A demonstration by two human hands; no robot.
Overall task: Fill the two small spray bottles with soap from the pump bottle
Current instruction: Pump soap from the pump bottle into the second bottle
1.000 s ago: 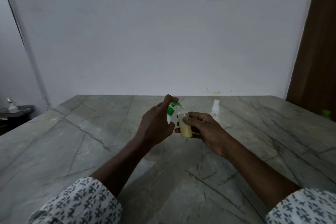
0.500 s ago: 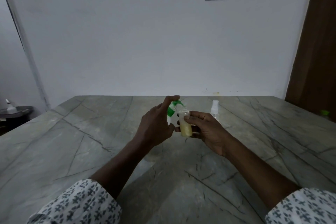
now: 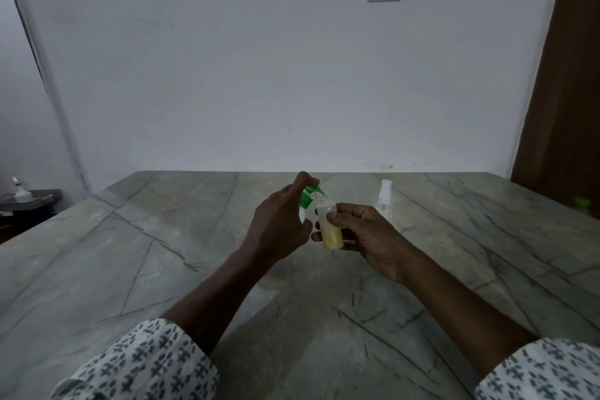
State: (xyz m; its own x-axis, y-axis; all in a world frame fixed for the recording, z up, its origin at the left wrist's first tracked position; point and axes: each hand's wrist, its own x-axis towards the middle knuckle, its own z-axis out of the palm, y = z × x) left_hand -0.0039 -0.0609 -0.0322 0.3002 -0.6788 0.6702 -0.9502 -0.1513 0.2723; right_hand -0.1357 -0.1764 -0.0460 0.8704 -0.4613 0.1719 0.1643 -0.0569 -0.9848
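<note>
Just below the middle of the frame, my left hand (image 3: 279, 224) is wrapped round the pump bottle (image 3: 306, 200), most of which is hidden behind the palm so that only the green pump head and a sliver of white body show. What has changed over the last second is the forefinger (image 3: 303, 177): it was bent down on the green head, and it now stands lifted above it, so I read this as the release after a stroke, letting the pump spring back up. The spout points right, over the open mouth of the small spray bottle (image 3: 330, 230), which my right hand (image 3: 363, 234) pinches upright between thumb and curled fingers, touching or nearly touching the spout. Yellowish soap fills roughly the lower half of that bottle, and I cannot make out any rise in the level between the pictures, so I judge several more strokes are needed before it is full. Both hands hover above the table (image 3: 162, 253), wrists held apart and forearms coming in from the lower corners. Right of centre, just behind my right hand, the second spray bottle (image 3: 384, 201) stands on the table with its sprayer on; it looks clear, so I take it as not yet filled.
</note>
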